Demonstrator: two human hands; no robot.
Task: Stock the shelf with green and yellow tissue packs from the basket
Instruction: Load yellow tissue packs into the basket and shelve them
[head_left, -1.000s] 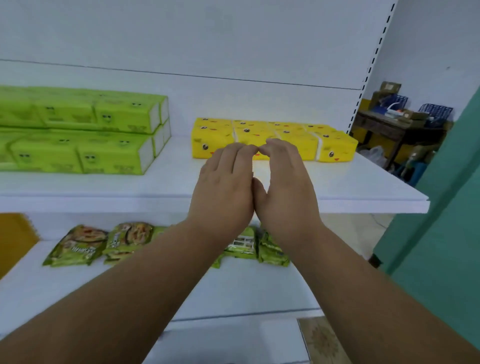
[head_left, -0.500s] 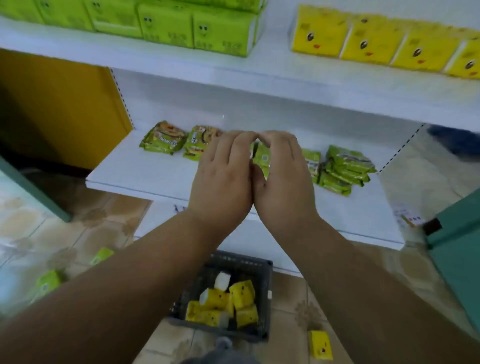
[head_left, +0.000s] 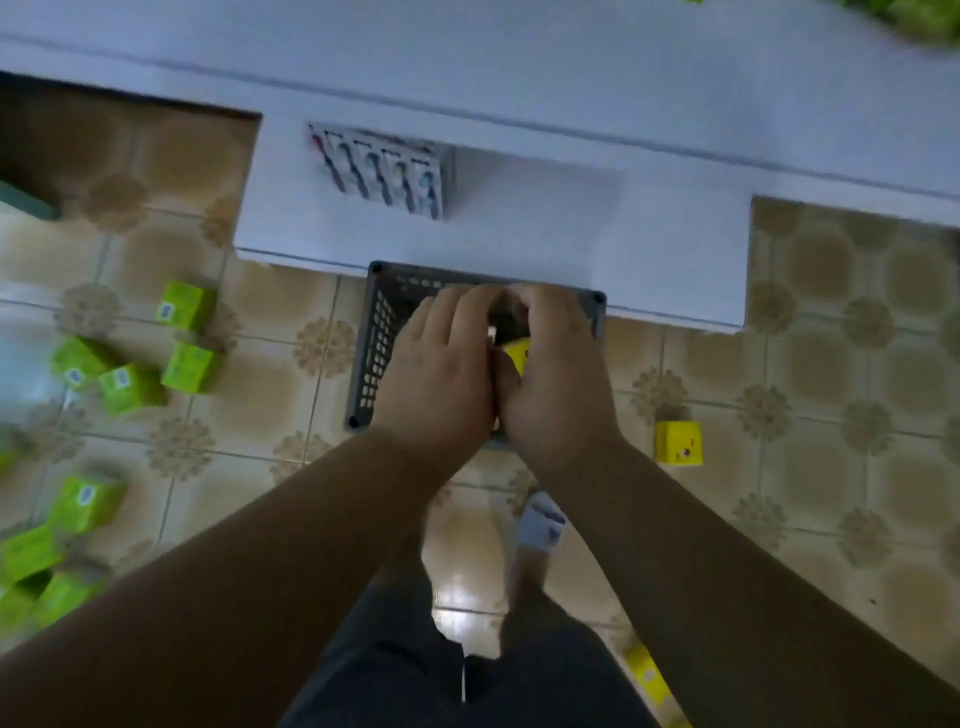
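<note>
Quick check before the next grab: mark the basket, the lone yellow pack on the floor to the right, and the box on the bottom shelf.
basket (head_left: 375, 332): head view, on its perforated left wall.
yellow pack (head_left: 678, 442): head view, on its top face.
box (head_left: 384, 171): head view, on its printed top.

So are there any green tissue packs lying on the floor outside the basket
Yes, several green tissue packs lie scattered on the tiled floor to the left of the grey basket.

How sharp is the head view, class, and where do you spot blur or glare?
Head view: soft throughout with motion blur, green packs at the left edge smeared; hands over the basket fairly clear; glare patch on the floor tile between the legs.
</note>
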